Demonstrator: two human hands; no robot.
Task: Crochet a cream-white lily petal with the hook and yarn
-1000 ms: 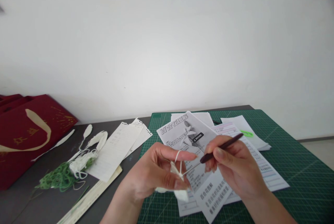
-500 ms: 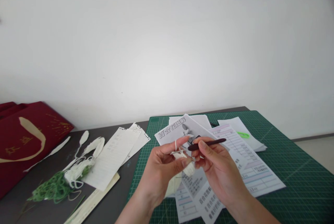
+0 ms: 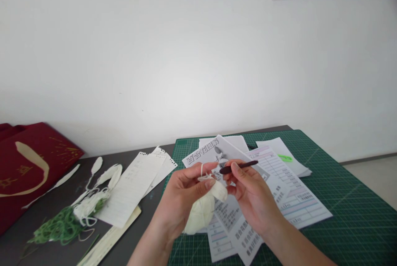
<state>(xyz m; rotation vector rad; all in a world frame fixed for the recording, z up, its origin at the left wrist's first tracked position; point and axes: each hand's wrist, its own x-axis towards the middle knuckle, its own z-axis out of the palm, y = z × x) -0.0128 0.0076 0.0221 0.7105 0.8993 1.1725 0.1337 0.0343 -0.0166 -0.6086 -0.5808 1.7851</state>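
Note:
My left hand (image 3: 182, 191) is closed on a cream crochet piece (image 3: 203, 208), with a loop of white yarn over its forefinger. My right hand (image 3: 251, 189) pinches a dark crochet hook (image 3: 238, 167), whose tip points left into the piece between the two hands. Both hands hover over printed instruction sheets (image 3: 217, 154) that lie on a green cutting mat (image 3: 341, 200).
Form sheets (image 3: 288, 183) lie to the right on the mat. On the dark table to the left are lined paper (image 3: 133, 187), white and green yarn in a tangle (image 3: 71, 220), white crochet petals (image 3: 105, 171) and a red gift bag (image 3: 27, 166). A white wall stands behind.
The two hands have come together and risen a little. The hook, drawn out to the right a second ago, now sits close against the piece, and more of the cream piece shows under my left hand.

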